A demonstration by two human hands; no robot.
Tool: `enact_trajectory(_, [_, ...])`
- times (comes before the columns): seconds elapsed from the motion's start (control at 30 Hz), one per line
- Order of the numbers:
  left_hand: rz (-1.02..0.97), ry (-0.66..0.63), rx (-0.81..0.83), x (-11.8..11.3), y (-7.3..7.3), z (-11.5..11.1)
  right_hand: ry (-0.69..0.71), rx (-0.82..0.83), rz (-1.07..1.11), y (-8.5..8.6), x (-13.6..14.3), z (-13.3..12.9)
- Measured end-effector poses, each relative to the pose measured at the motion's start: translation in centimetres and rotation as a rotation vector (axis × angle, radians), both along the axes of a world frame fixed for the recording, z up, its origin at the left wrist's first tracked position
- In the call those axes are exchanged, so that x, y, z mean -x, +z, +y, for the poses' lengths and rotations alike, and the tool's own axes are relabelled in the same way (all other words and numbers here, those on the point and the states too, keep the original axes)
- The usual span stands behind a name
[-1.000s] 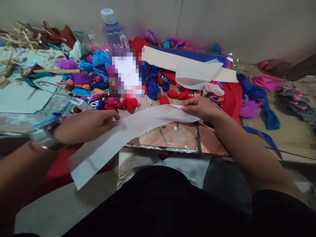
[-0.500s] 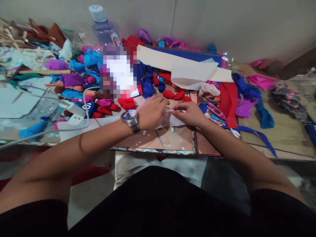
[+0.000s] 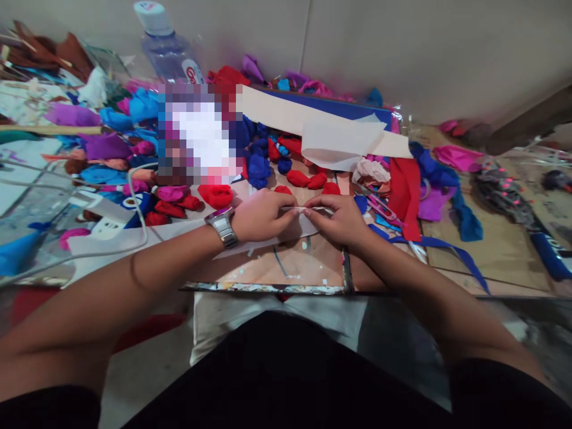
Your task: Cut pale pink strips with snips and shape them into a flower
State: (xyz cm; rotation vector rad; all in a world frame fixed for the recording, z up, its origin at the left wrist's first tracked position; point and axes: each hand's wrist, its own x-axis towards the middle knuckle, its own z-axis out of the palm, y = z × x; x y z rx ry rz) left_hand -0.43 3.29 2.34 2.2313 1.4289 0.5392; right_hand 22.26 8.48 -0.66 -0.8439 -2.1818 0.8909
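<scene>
My left hand (image 3: 261, 219), with a metal watch on its wrist, pinches one end of a thin white strand (image 3: 320, 208). Its thumb and forefinger almost meet those of my right hand (image 3: 342, 221), which is closed on the same strand. Whether it is twisted paper or thread I cannot make out. Below the left forearm lies a long sheet of thin white paper (image 3: 172, 232), reaching under both hands. Just beyond the fingertips rest small red cloth-like bundles (image 3: 308, 179).
A clear bottle (image 3: 167, 53) stands at the back left, beside a blurred bright patch. Left lie coloured bundles (image 3: 107, 146) and a white cable (image 3: 142, 223). To the right are a red strip (image 3: 404, 196), a blue ribbon (image 3: 451, 247) and cream card (image 3: 272, 110) behind.
My left hand has turned from palm-down, fingers bent over the work, to a thumb-and-forefinger pinch. The thin white strand now shows between both hands. The view has shifted slightly right.
</scene>
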Motion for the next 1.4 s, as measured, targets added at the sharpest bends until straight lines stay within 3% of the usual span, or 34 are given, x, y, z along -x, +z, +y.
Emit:
enact_trajectory(0.27, [-0.019,0.007,0.041,0.0,-0.4,0.3,-0.019,-0.195,0.017,-0.5,0.0,-0.1])
enact_trajectory(0.47, [-0.057,-0.071,0.125,0.4,0.2,0.9,0.063,-0.353,0.024,-0.8,-0.2,0.1])
enact_trajectory(1.07, [-0.153,-0.099,0.217,0.6,0.3,1.1,0.053,-0.303,0.047,-0.4,0.1,-0.6])
enact_trajectory(1.23, [-0.138,-0.099,0.168,0.9,0.2,1.1,0.022,-0.291,0.03,-0.4,0.0,-0.5])
enact_trajectory(1.4, [0.041,-0.083,0.019,1.0,0.0,0.8,-0.024,-0.205,0.033,-0.6,0.0,-0.7])
